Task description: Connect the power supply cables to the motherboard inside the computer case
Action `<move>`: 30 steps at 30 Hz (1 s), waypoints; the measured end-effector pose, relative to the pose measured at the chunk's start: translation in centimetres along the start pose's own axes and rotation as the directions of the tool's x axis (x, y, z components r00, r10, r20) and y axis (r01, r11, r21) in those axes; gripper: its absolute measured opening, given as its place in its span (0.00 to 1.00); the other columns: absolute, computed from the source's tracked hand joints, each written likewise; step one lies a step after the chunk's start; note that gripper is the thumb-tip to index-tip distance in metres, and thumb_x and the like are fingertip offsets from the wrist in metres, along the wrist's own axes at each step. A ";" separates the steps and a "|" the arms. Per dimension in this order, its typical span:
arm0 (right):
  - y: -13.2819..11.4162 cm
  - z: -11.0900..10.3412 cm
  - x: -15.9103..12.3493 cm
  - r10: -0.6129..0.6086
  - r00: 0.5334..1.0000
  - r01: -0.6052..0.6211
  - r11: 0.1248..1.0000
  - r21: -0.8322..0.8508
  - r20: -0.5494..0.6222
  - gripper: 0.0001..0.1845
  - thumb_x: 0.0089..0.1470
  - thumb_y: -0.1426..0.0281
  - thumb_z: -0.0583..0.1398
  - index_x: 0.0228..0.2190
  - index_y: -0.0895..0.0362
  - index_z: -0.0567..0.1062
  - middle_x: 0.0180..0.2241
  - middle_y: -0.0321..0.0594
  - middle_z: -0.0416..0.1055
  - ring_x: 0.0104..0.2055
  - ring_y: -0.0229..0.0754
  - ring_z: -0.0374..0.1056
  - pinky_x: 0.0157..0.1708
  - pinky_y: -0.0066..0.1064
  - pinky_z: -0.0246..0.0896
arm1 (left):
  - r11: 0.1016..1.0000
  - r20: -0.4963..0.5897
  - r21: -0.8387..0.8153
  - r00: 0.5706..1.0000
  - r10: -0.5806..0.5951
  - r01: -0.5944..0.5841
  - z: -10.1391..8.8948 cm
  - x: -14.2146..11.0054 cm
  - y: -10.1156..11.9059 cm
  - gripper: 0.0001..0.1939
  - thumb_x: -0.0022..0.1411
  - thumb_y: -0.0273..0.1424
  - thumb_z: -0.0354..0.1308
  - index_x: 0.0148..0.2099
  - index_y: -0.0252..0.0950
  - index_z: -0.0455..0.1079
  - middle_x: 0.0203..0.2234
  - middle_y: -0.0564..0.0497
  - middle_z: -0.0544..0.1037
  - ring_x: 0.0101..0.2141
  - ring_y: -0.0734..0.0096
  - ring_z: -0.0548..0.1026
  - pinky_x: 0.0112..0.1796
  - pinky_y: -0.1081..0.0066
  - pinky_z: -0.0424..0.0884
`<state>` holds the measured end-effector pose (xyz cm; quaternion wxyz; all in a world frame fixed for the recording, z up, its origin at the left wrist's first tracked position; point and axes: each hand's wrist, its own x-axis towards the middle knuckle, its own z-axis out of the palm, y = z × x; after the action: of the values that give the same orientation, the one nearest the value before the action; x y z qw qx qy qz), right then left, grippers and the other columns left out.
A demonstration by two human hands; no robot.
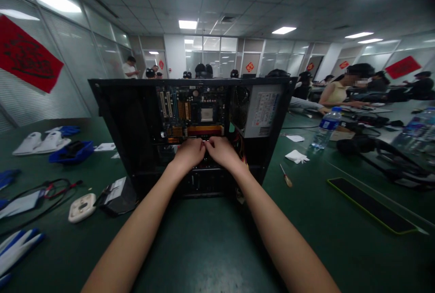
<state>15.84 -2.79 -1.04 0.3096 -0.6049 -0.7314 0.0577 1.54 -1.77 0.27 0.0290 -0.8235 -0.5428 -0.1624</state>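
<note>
An open black computer case (192, 82) stands on the green table in front of me, its inside facing me. Both hands reach into it, just below the orange memory slots (205, 129) of the motherboard (195, 108). My left hand (190, 151) and my right hand (220, 150) meet at the fingertips, with fingers curled and closed. Whatever is between them is hidden or too small to make out. A power supply (265, 110) with a fan sits at the case's upper right, and coloured cables hang below it, right of my right hand.
Left of the case lie a black boxy part (118, 197), a white rounded device (82, 207), a blue tray (71, 151) and gloves (20, 250). To the right are a screwdriver (286, 176), a crumpled tissue (297, 156), a water bottle (326, 128) and a black strip (370, 204). Other people work behind.
</note>
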 end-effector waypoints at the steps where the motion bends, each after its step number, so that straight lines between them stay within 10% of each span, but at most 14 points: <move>1: 0.0 0.1 0.0 -0.027 0.999 0.026 0.999 0.018 0.022 0.16 0.66 0.64 0.54 0.31 0.56 0.77 0.36 0.49 0.80 0.40 0.47 0.74 0.34 0.31 0.55 | 1.000 0.007 -0.011 1.000 0.020 -0.020 0.1 0.1 -0.1 0.14 0.69 0.31 0.48 0.44 0.34 0.75 0.40 0.39 0.81 0.42 0.57 0.79 0.40 0.67 0.71; 30: -1.1 -1.0 -1.6 -0.096 0.995 0.098 0.991 -0.091 0.026 0.16 0.68 0.65 0.52 0.36 0.57 0.78 0.37 0.51 0.78 0.40 0.51 0.73 0.38 0.33 0.58 | 0.987 0.019 -0.126 0.994 0.103 -0.100 0.8 0.9 -1.1 0.06 0.63 0.28 0.53 0.37 0.37 0.71 0.36 0.45 0.81 0.38 0.60 0.78 0.33 0.69 0.64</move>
<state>15.59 -4.83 -0.38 0.2762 -0.5817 -0.7650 0.0154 1.11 -0.32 -0.40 -0.0213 -0.8524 -0.4891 -0.1839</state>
